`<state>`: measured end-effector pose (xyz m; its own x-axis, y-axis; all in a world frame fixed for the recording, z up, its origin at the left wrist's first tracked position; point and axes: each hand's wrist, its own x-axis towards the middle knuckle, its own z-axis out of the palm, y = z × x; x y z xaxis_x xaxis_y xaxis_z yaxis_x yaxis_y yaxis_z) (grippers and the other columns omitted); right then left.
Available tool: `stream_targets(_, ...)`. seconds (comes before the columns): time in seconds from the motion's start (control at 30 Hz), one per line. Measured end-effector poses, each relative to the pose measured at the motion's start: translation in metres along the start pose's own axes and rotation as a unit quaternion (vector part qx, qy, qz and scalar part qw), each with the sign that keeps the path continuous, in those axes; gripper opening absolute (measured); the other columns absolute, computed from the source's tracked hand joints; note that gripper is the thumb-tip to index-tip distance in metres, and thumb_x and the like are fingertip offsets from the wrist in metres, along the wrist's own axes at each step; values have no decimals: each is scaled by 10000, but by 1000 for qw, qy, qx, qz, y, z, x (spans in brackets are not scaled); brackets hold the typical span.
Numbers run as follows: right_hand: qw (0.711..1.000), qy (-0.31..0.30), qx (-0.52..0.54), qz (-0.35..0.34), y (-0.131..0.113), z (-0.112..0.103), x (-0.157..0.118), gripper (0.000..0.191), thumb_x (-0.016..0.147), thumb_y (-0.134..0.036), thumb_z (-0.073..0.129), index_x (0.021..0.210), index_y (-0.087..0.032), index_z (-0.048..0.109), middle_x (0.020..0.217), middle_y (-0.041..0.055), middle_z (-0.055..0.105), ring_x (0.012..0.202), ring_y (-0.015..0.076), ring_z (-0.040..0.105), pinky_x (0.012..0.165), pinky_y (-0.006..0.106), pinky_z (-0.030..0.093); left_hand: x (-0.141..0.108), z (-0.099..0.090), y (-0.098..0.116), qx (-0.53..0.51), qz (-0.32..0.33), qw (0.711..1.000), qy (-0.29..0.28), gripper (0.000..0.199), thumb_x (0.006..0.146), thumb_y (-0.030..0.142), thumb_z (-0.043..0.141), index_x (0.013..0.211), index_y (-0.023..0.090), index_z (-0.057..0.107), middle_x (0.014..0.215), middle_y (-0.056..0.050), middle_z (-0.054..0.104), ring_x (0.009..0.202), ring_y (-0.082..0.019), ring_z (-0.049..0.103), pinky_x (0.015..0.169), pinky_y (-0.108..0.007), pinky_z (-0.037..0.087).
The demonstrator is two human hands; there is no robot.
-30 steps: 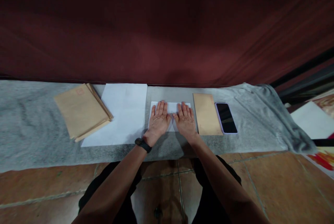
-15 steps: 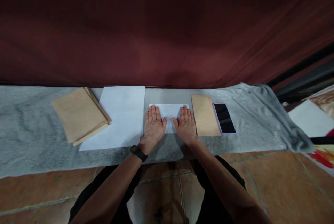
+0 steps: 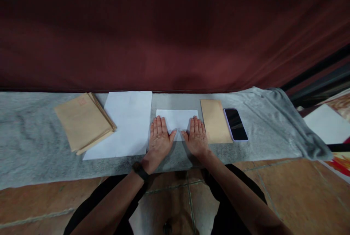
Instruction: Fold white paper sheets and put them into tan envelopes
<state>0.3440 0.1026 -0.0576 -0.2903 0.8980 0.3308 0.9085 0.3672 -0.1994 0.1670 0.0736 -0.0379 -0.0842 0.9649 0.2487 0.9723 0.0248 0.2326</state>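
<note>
A small white sheet of paper [image 3: 177,118], apparently folded, lies flat in front of me. My left hand [image 3: 160,135] rests flat across its left side, fingers stretched forward and thumb out to the right. On the right side of the paper lies my right hand [image 3: 196,136], also flat, with its thumb pointing inward. The two thumbs almost meet near the paper's lower edge. Close by my right hand is a brown envelope [image 3: 217,122]. Large white paper sheets [image 3: 128,122] lie just left of my left hand.
A stack of brown envelopes [image 3: 84,122] overlaps the large sheets at the left. Right of the single envelope lies a phone [image 3: 236,124]. Grey cloth [image 3: 268,125] covers the narrow surface, with a dark red drape [image 3: 175,52] behind it.
Both hands have slid slightly toward me on the paper, and the left also a little to the left. More of the white paper shows between them.
</note>
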Motion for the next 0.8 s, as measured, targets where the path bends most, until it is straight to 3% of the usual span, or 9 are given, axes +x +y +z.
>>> stream_targets(0.37, 999, 19, 12, -35, 5, -9, -18, 792, 1082, -478, 417, 1652, 2, 147, 1671, 291, 288, 1557, 387, 305, 1225, 587, 336, -21, -9, -3, 5, 17, 1000, -11, 872, 1025, 627, 400, 1595, -20, 273, 1662, -317, 276, 1586, -390, 223, 1265, -584, 280)
stream_targets(0.63, 999, -3, 21, -31, 2, -20, -22, 724, 1087, -409, 410, 1643, 1, 194, 1670, 278, 300, 1573, 375, 277, 1236, 594, 320, -27, -16, -3, -6, 26, 1000, -1, 830, 1037, 555, 424, 1578, -60, 291, 1648, -337, 289, 1580, -403, 234, 1275, -598, 251)
stream_targets(0.8, 991, -56, 47, -112, -14, -28, -29, 635, 1063, -272, 362, 1636, -25, 244, 1689, 199, 319, 1594, 302, 241, 1271, 539, 301, -31, -21, 11, -44, 136, 989, -47, 672, 1083, 419, 325, 1618, 18, 254, 1680, -224, 324, 1601, -293, 218, 1294, -508, 271)
